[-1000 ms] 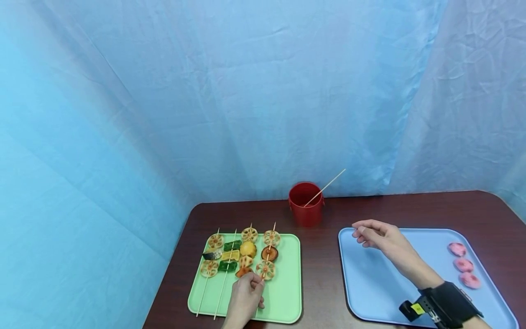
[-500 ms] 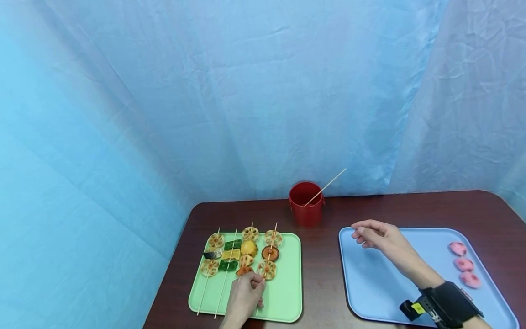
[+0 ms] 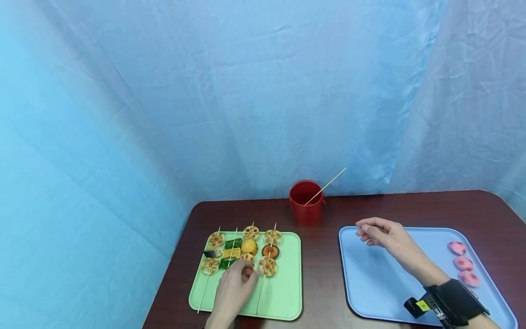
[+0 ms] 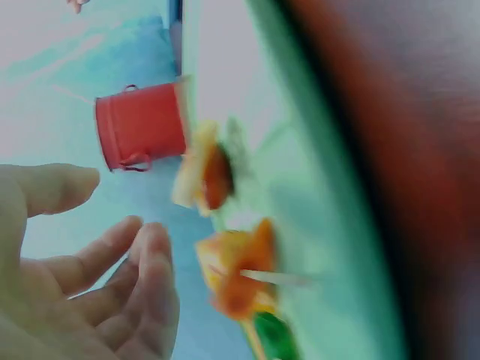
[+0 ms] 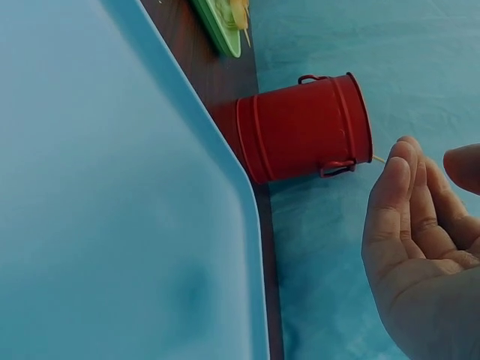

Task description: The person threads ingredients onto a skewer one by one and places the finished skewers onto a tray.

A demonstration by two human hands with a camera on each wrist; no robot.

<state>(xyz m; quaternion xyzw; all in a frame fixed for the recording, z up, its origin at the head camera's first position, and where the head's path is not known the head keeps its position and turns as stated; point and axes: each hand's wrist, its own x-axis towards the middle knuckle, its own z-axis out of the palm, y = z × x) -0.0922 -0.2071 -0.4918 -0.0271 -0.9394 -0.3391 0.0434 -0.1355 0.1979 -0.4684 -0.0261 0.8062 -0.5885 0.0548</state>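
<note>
Several food skewers lie side by side on a green tray [image 3: 283,292] in the head view. The rightmost skewer carries a lotus root slice [image 3: 267,266], a brown mushroom slice [image 3: 270,251] and another lotus slice [image 3: 273,236]. My left hand [image 3: 234,290] hovers over the tray's near part, partly covering the skewer with the yellow piece [image 3: 249,247]. In the left wrist view, its thumb and fingers stand apart, holding nothing. Above the blue tray [image 3: 370,283], my right hand [image 3: 384,233] hangs with loosely bent fingers, also holding nothing.
A red bucket [image 3: 307,205] with one bare stick [image 3: 330,181] leaning in it stands at the table's back edge, between the trays. Several pink round pieces [image 3: 463,263] lie at the blue tray's right side. A blue curtain [image 3: 263,91] hangs behind the dark table [image 3: 324,283].
My left hand has let go of the rightmost skewer's stick and drawn left and slightly up; that stick now shows on the tray. The right hand has shifted slightly right.
</note>
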